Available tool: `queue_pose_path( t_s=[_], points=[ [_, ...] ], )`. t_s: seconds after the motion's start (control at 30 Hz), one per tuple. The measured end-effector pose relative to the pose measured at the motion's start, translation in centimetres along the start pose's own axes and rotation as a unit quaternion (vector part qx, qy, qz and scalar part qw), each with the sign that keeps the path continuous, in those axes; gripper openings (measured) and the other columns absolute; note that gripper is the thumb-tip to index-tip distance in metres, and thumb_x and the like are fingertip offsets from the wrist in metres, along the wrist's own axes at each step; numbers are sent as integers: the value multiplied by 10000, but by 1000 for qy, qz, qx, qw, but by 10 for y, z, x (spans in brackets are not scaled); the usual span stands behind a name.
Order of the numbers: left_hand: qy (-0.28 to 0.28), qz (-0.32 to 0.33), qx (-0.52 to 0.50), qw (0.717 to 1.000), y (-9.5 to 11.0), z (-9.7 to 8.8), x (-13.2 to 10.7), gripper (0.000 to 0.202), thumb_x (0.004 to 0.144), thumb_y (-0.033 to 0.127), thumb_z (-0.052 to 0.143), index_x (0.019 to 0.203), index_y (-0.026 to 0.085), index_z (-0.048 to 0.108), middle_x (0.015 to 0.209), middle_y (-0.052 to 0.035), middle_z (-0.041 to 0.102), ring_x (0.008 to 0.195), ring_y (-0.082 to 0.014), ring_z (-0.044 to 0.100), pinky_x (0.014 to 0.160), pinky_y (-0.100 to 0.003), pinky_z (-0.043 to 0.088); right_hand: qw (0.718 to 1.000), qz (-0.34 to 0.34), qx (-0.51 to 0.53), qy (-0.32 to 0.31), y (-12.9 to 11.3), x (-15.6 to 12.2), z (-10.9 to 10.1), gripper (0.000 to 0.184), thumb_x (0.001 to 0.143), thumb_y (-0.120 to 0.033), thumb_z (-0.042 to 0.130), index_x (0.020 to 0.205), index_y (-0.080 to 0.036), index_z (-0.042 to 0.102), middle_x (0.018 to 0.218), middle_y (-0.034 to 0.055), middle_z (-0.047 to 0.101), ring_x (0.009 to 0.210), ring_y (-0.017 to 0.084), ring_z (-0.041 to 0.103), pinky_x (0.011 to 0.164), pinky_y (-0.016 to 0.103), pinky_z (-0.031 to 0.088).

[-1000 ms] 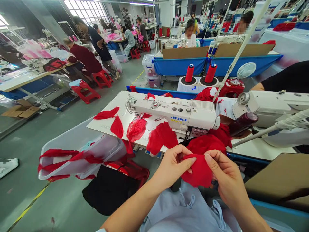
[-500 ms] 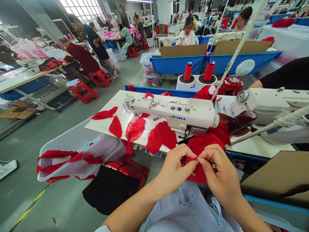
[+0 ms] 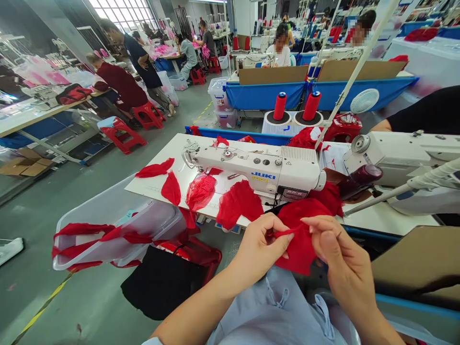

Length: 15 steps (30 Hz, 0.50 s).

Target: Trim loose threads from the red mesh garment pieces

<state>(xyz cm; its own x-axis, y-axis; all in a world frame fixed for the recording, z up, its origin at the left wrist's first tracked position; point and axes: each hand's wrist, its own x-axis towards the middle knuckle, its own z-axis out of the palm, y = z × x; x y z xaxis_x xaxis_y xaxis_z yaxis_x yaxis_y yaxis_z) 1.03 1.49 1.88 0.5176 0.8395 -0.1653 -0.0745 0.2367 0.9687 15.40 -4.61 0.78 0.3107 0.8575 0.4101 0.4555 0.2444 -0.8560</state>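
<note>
My left hand is closed, pinching the edge of a red fabric piece between thumb and fingers above my lap. My right hand is just to the right, beside the same fabric. Its index finger is stretched out and the thumb stands apart from it; the other fingers are partly hidden. Behind the hands is a white sewing machine marked JUKI. A crumpled red piece and a sheer red piece lie at the front of its white table.
A translucent plastic bin draped with red strips stands left of the table, near a red stool with black cloth. Red thread cones stand behind the machine. Right are another machine, cardboard and a co-worker's sleeve.
My right hand has moved right, away from the left fingertips, and its thumb and index finger have parted. My left hand still pinches the red fabric in nearly the same place.
</note>
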Motion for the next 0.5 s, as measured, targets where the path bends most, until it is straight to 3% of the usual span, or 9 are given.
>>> queue_pose_path(
  t_s=[0.1,0.2,0.27,0.37,0.5],
  points=[
    [14,30,38,999,-2,4,-1,133,774,226,638,696,142,570,758,17,493,538,-69,531,500,-211,487,987,-118,-108,-10,-1,2,1,63,924,-185,555,940,-194,616,803,9,553,539,95,487,481,206,416],
    [16,53,59,997,-4,8,-1,129,787,208,616,685,148,564,745,11,488,559,-77,512,486,-201,468,945,-232,-227,48,6,4,7,151,870,-48,568,841,-192,537,737,0,535,561,109,503,486,205,396],
    [16,55,52,997,-5,10,-1,145,802,227,612,690,147,563,746,12,479,557,-74,501,474,-191,455,923,-270,-264,78,13,5,12,177,857,-29,569,849,-194,505,712,1,520,577,129,507,483,219,381],
    [12,34,25,999,-4,11,-1,165,810,257,616,704,147,555,750,18,471,533,-64,505,474,-191,461,922,-262,-267,95,26,6,17,163,874,-71,563,824,-206,485,682,-3,520,566,136,511,479,226,370],
    [22,21,7,1000,-2,8,-5,199,801,302,653,714,147,564,767,22,488,502,-52,518,465,-190,461,932,-200,-278,122,39,13,11,168,899,-128,540,770,-217,478,663,6,533,540,142,499,463,248,332]
  ],
)
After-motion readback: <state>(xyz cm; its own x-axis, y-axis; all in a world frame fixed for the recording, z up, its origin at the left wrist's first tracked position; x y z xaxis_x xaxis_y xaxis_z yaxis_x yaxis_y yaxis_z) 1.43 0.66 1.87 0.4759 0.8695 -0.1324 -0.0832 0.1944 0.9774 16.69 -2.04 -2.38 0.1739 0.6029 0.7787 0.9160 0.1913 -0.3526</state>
